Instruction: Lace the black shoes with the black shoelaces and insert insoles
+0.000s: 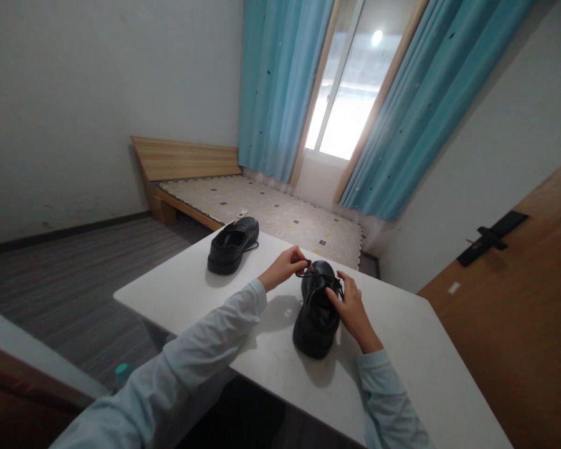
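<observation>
A black lace-up shoe (316,330) stands on the white table with its heel toward me and its toe pointing away. My left hand (285,267) is at its left side, finger and thumb pinched on a black shoelace (303,272) drawn out from the shoe. On the right, my right hand (351,305) grips the shoe's side, thumb at the opening and fingers around the outer edge by the laces. The second black shoe (232,244) rests farther left near the table's far edge, apart from both hands, a loose lace lying beside it.
The white table (402,349) reaches toward me and to the right. Behind it stands a low bed (280,206) with a patterned mattress. A wooden door (518,299) with a black handle is at right. Blue curtains (280,81) flank the window. A green-capped object (121,372) is at lower left.
</observation>
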Available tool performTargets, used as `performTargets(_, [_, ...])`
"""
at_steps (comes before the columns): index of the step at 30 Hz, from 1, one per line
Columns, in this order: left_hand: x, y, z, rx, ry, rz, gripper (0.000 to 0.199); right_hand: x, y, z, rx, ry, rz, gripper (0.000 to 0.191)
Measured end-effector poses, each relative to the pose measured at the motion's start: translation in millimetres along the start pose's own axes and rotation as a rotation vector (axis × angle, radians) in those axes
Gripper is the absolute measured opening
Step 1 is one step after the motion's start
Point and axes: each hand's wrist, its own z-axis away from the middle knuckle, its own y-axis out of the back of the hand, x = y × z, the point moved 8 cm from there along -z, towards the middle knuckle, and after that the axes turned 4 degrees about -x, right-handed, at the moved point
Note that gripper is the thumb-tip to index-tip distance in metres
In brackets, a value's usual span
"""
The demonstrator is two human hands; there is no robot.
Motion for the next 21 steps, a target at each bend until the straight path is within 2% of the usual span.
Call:
performTargets(6, [-1.0,-1.8,3.1,0.003,-0.059,-0.508,0.019,1.1,-1.2,-0.8,-0.009,-0.015,-0.009,0.056])
performTargets(11, [-0.6,-6.0,7.0,-0.050,-0.077,-0.678,0.022,-3.6,1.6,-1.5,0.027,0.029,0.023,0.054])
performTargets(15, [-0.2,-1.8,5.8,0.027,-0.127,-0.851,0.024,-4.2,1.7,-1.8,0.032,0.041,0.037,0.053])
performTargets(21, [-1.8,-2.2,3.9,0.053,-0.223,-0.863,0.015,-5.9,1.7,-1.6,0.033,0.041,0.036,0.052])
